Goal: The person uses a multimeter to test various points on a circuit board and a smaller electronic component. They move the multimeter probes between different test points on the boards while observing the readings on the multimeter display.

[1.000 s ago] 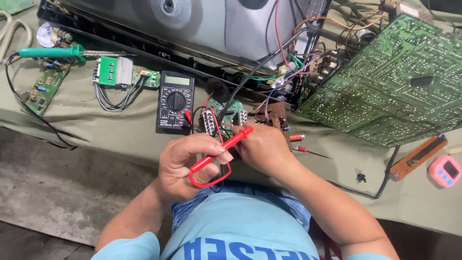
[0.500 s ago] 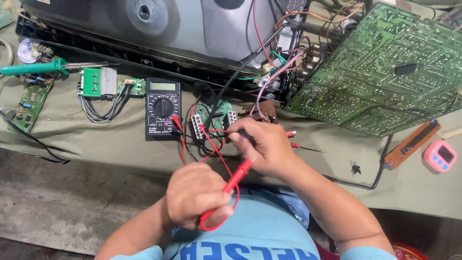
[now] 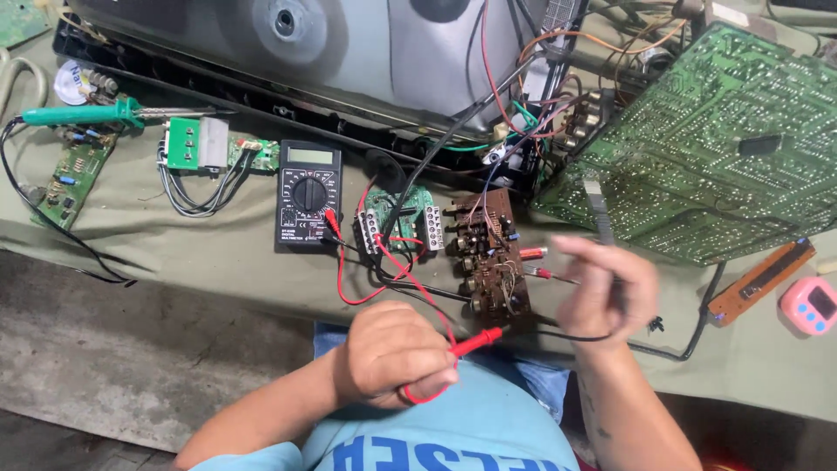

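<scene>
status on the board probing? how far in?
Done: multimeter is out and red lead plugged in. In hand: left hand holds the red probe; right hand, blurred, is raised beside the brown circuit board. Left: no probe tip touches the board yet.

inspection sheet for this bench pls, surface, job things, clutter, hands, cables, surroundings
surface: olive cloth covers the bench, wrinkled.
job's things: red probe in the left hand; black multimeter flat on the cloth; small brown circuit board in front of the person.
clutter: green soldering iron, small green board, large green circuit board tilted at right, pink timer.
grippers: left hand closed on the red probe; right hand blurred, raised beside the brown board, grip unclear.
cables: red lead loops from the multimeter to the probe; black cable trails at right.
surroundings: grey tube housing behind; concrete floor below.
</scene>
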